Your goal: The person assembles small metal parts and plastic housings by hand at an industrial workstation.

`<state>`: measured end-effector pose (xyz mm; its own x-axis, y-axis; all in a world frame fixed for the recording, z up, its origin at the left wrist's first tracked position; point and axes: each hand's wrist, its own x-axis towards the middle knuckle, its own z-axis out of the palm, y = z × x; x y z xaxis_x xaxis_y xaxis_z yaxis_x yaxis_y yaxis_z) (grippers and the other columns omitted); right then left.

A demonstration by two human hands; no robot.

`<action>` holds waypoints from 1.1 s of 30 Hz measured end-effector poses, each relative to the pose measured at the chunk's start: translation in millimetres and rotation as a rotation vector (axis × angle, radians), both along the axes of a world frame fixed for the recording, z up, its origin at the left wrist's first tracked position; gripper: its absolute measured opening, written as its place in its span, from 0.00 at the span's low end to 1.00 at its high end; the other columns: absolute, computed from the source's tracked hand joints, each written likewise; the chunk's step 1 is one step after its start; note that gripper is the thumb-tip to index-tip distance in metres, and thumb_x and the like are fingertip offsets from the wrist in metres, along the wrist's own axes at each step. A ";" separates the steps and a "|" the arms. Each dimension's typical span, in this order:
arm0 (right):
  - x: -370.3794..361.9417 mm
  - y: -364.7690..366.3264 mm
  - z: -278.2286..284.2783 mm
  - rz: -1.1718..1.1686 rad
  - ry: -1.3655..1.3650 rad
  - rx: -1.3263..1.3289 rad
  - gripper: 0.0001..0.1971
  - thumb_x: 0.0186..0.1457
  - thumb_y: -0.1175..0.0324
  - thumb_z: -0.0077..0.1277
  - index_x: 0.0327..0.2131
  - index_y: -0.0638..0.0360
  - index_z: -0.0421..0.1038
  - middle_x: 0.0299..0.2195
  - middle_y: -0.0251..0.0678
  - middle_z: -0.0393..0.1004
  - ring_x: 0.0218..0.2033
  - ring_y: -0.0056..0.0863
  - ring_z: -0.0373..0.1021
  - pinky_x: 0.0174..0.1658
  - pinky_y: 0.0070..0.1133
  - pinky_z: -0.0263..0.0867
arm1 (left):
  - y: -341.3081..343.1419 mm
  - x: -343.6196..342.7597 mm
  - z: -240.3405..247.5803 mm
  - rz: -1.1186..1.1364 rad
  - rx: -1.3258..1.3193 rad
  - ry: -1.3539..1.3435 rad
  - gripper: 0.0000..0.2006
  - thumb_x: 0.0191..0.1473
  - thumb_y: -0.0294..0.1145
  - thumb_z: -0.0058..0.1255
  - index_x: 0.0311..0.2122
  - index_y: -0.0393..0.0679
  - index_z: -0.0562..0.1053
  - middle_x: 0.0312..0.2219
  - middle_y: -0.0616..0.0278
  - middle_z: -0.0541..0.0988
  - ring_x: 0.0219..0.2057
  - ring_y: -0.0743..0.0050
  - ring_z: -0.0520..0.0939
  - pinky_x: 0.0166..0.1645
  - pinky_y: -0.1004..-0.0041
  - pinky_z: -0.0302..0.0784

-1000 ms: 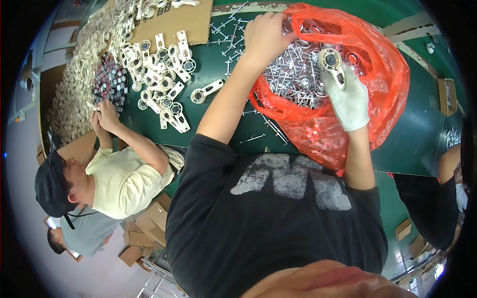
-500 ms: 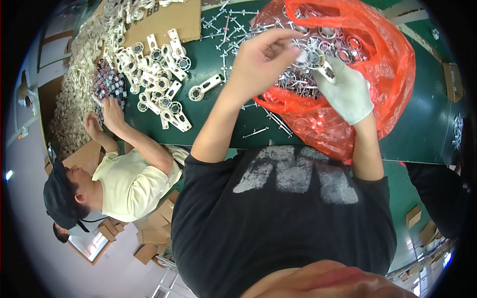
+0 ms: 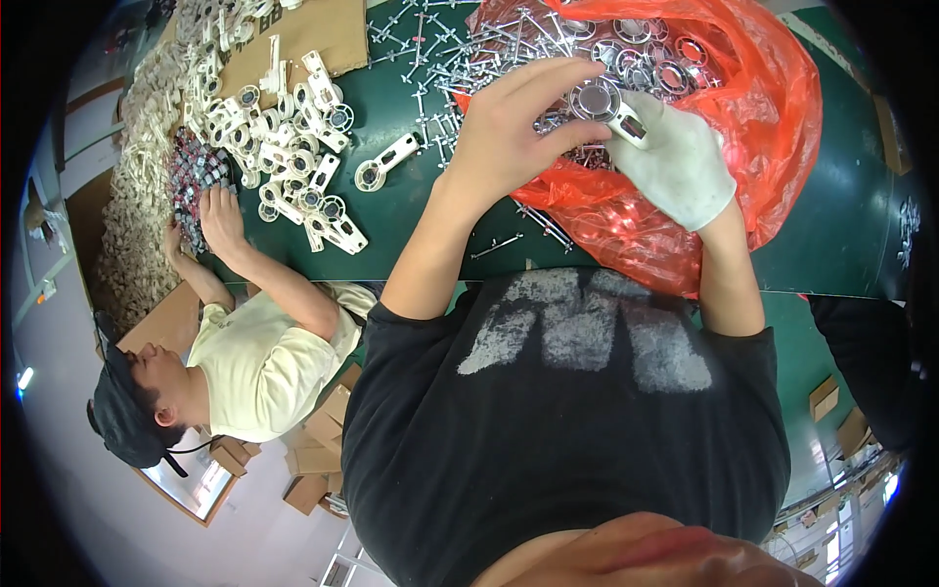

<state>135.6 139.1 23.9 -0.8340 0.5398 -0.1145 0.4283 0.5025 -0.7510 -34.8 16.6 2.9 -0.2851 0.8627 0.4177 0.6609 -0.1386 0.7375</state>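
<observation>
My right hand (image 3: 677,164), in a whitish glove, holds a white plastic part with a round head and short handle (image 3: 626,123) over a red plastic bag (image 3: 773,127). Its fingers close around the handle. My bare left hand (image 3: 518,127) curves around the round head, thumb at the lower edge and fingertips at the upper edge. Inside the open bag lie several shiny chrome rings (image 3: 636,67), partly behind my hands. Thin silver sprue pieces (image 3: 416,59) are spread on the green table (image 3: 421,230) left of the bag.
Similar white parts (image 3: 308,181) are heaped left of my forearm, with a single one (image 3: 386,162) apart. Beyond lie a cardboard sheet (image 3: 328,39) and a large whitish pile (image 3: 137,205). At left, a co-worker (image 3: 264,362) reaches into a dark red-and-grey pile (image 3: 201,161).
My left thumb has moved off the face of the round head to its lower edge, and the head now shows more fully. The co-worker's hands have shifted at their pile. The view has moved slightly.
</observation>
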 end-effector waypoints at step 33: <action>-6.4 -12.9 0.1 -0.008 0.111 -0.079 0.19 0.60 0.62 0.56 0.53 0.56 0.73 0.35 0.37 0.81 0.35 0.31 0.78 0.41 0.25 0.72 | 32.2 -148.4 -15.6 0.383 0.085 -1.022 0.15 0.68 0.35 0.45 0.53 0.37 0.73 0.42 0.57 0.81 0.40 0.73 0.83 0.44 0.74 0.78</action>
